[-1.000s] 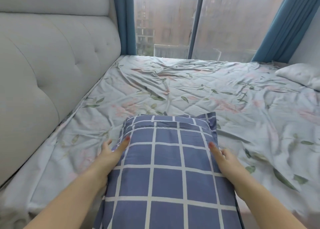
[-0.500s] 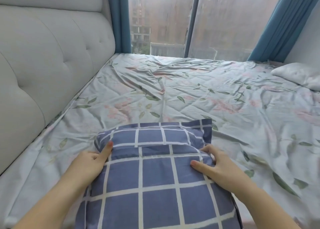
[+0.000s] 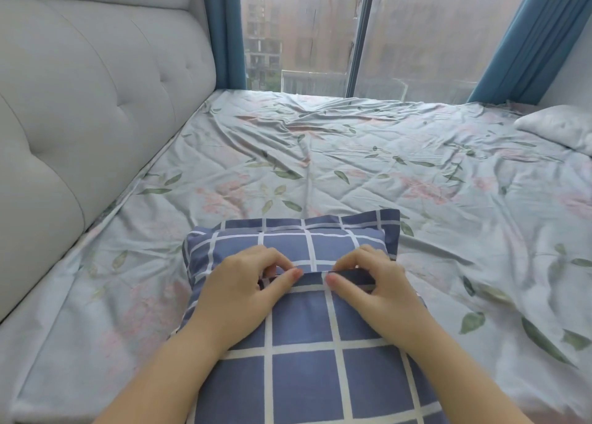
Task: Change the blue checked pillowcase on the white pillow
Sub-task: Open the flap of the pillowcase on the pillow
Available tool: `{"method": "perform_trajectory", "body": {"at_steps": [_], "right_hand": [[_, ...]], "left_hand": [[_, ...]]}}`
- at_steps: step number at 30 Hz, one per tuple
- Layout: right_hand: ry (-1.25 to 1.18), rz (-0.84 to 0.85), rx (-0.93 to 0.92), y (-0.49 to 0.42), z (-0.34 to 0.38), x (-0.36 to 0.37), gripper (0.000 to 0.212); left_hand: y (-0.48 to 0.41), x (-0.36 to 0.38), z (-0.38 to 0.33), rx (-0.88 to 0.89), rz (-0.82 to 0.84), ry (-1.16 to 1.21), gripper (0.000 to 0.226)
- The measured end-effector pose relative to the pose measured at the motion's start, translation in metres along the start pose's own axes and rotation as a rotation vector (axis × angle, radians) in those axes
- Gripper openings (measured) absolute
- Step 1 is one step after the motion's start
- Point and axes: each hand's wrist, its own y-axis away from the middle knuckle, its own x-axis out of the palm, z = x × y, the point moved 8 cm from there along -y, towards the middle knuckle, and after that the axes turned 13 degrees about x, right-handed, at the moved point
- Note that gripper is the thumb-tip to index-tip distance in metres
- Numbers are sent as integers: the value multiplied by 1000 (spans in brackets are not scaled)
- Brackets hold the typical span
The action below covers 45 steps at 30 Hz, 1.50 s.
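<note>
A pillow in a blue checked pillowcase (image 3: pixel 307 359) lies on the bed right in front of me, its far end pointing toward the window. Across its top runs the overlapping flap edge of the case. My left hand (image 3: pixel 243 289) pinches that edge between thumb and curled fingers. My right hand (image 3: pixel 368 282) pinches the same edge just to the right, thumb on top. The two thumbs almost meet at the middle. The pillow inside the case is hidden.
The bed is covered by a wrinkled floral sheet (image 3: pixel 336 167). A padded grey headboard (image 3: pixel 80 103) runs along the left. A white pillow (image 3: pixel 560 128) lies at the far right edge. Behind the bed are a window (image 3: pixel 352 32) and blue curtains (image 3: pixel 525 38).
Both hands slid from the pillow's sides to the middle of its top and closed on the flap edge. The pillow now lies a little farther from me.
</note>
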Motion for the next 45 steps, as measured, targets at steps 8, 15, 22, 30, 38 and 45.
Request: {"method": "perform_trajectory", "body": {"at_steps": [8, 15, 22, 30, 38, 45], "right_hand": [[34, 189, -111, 2, 8, 24, 36], [44, 183, -40, 5, -4, 13, 31], [53, 48, -47, 12, -10, -9, 32], [-130, -138, 208, 2, -60, -56, 28], [-228, 109, 386, -2, -82, -66, 19], [-233, 256, 395, -13, -97, -52, 31]], "left_hand": [[13, -7, 5, -16, -103, 72, 60], [41, -35, 40, -281, -65, -13, 51], [50, -36, 49, -353, -88, -57, 44], [35, -41, 32, -225, -178, -40, 25], [-6, 14, -15, -7, 127, -8, 46], [-33, 70, -59, 132, 255, 5, 34]]}}
